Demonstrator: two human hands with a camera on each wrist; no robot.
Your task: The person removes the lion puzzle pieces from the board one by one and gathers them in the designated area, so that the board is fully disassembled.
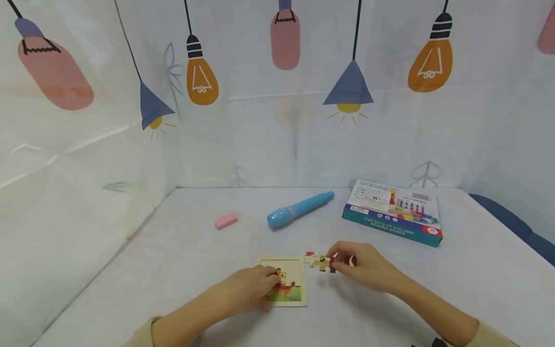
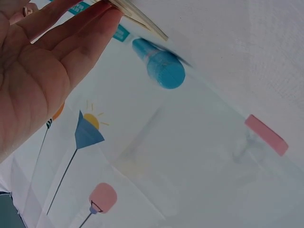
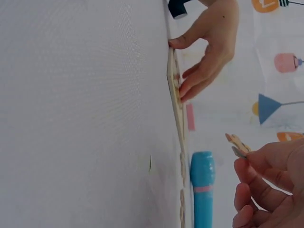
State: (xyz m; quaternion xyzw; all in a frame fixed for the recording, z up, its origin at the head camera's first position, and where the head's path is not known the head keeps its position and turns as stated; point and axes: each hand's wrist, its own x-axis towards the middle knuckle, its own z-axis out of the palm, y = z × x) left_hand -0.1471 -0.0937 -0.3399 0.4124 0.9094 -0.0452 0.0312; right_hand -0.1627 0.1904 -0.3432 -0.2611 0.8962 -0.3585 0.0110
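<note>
A small wooden jigsaw tray point(image 1: 304, 289) lies on the table, partly filled with pieces that show a brown animal on green. My left hand point(image 1: 253, 285) rests on it, fingertips touching the pieces inside; in the right wrist view its thumb is at the tray's edge. Just right of the tray, my right hand point(image 1: 364, 264) pinches a puzzle piece point(image 3: 239, 144) between thumb and forefinger, raised off the table. Beneath and beside that hand are loose puzzle pieces point(image 1: 310, 259), two of which appear edge-on in the right wrist view. My left hand covers part of the picture.
Behind the tray lies a blue microphone-shaped toy point(image 1: 301, 208). A pink block point(image 1: 226, 220) sits to its left. At the back right is a flat box point(image 1: 392, 212) labelled as beaded boxes. A white curtain point(image 1: 260, 135) printed with lamps hangs behind the table.
</note>
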